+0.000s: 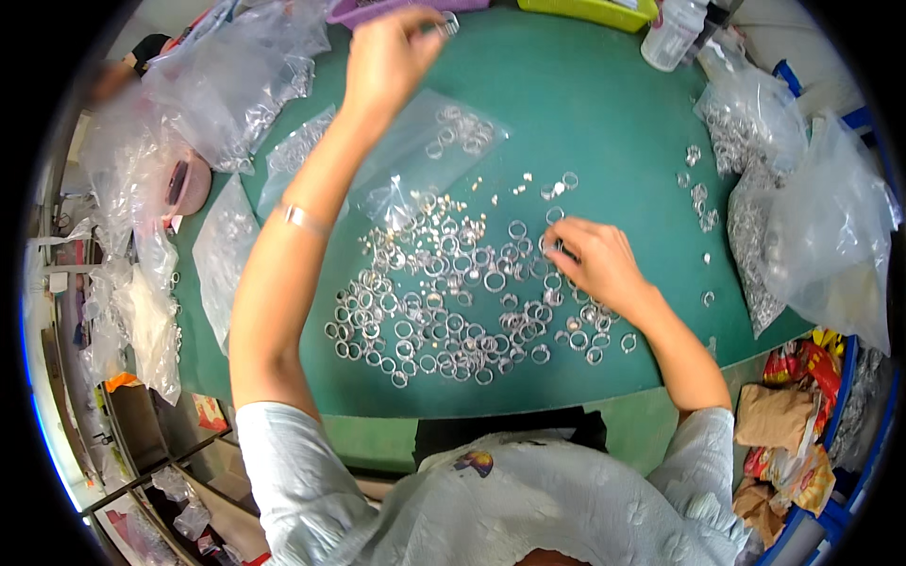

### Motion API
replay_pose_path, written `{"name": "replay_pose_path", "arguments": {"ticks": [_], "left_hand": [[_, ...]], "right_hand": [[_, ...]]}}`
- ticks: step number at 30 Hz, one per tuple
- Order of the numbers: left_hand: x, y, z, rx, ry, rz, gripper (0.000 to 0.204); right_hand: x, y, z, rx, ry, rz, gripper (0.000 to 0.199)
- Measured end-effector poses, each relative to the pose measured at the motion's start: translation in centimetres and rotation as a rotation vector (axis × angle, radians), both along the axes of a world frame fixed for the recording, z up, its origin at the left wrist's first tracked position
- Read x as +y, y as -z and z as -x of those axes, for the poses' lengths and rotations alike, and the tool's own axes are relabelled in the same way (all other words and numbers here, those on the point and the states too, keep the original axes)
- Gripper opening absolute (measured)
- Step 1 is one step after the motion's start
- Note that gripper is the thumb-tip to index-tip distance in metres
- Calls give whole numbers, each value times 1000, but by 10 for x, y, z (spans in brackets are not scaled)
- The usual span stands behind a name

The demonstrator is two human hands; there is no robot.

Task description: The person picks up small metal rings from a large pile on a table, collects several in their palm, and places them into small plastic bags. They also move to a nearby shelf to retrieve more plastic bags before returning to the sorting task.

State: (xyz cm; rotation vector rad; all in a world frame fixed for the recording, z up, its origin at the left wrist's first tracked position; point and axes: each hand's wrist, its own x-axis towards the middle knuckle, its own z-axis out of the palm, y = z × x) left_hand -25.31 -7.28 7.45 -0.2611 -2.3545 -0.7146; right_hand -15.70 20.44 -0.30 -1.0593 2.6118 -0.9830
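My left arm, with a silver bangle (pixel 305 221) on the wrist, reaches to the far edge of the table. There my left hand (pixel 389 52) pinches a silver ring (pixel 450 24) beside a purple basket (pixel 363 12). A loose heap of silver rings (pixel 467 344) is spread over the green table (pixel 576 104) in front of me. At the heap's right side, my right hand (pixel 601 264) has its fingers drawn together on a ring (pixel 548 244), partly hidden by them. Small pale bits (pixel 415 229) lie among the rings on the heap's far left part.
A clear bag with rings (pixel 467 130) lies flat beyond the heap. More plastic bags (pixel 226 85) crowd the left side, and filled bags (pixel 750 245) stand at the right. A yellow-green basket (pixel 604 11) and a white bottle (pixel 673 36) stand at the far edge.
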Motion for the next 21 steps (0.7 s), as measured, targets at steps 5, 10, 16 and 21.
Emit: {"name": "replay_pose_path", "arguments": {"ticks": [5, 10, 16, 21], "left_hand": [[-53, -2, 72, 132, -344, -17, 24], [31, -3, -24, -263, 103, -290, 26], [56, 26, -125, -865, 278, -458, 20], [59, 58, -136, -791, 253, -344, 22]], "right_hand": [[-6, -6, 0, -86, -29, 44, 13], [13, -10, 13, -975, 109, 615, 11], [29, -9, 24, -1363, 274, 1129, 23], [38, -8, 31, -1129, 335, 859, 16]]}}
